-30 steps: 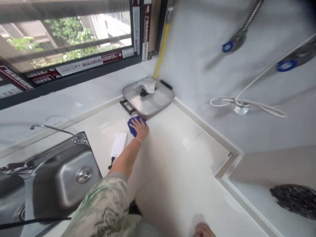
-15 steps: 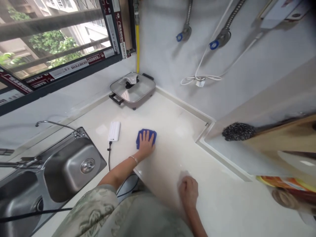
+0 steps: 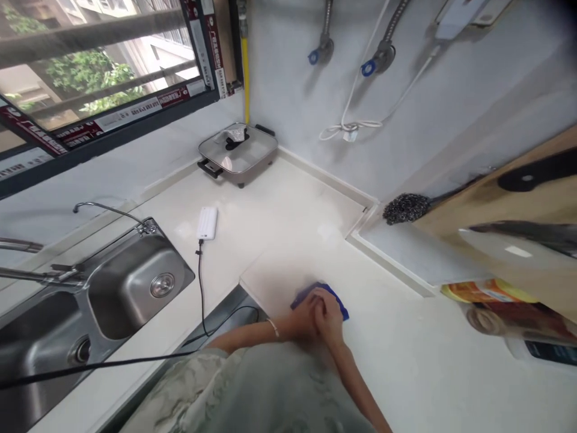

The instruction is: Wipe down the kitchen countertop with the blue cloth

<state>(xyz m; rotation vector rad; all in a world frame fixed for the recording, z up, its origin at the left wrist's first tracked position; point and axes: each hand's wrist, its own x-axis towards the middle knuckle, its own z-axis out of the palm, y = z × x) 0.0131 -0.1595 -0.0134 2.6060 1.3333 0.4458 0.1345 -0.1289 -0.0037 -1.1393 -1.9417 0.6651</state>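
A blue cloth [image 3: 336, 294] lies on the white countertop [image 3: 288, 204] near its front edge. Close to me, my left hand [image 3: 303, 319], with a bracelet at the wrist, is at the cloth's near left side; its fingers are largely hidden behind my right hand. My right hand [image 3: 328, 313] meets the left one over the cloth, its fingers curled. Whether the right fingers grip the cloth or only rest against it is too unclear to tell.
A lidded electric pan [image 3: 238, 153] stands in the back corner. A white power bank [image 3: 207, 223] with a black cable lies left of centre, beside a steel double sink [image 3: 130, 288]. At right are a black scrubber [image 3: 406, 208] and a wooden board [image 3: 487, 198].
My left hand and the blue cloth have come nearer to me and to the right. My right hand has moved slightly left and up, and the two hands now meet.
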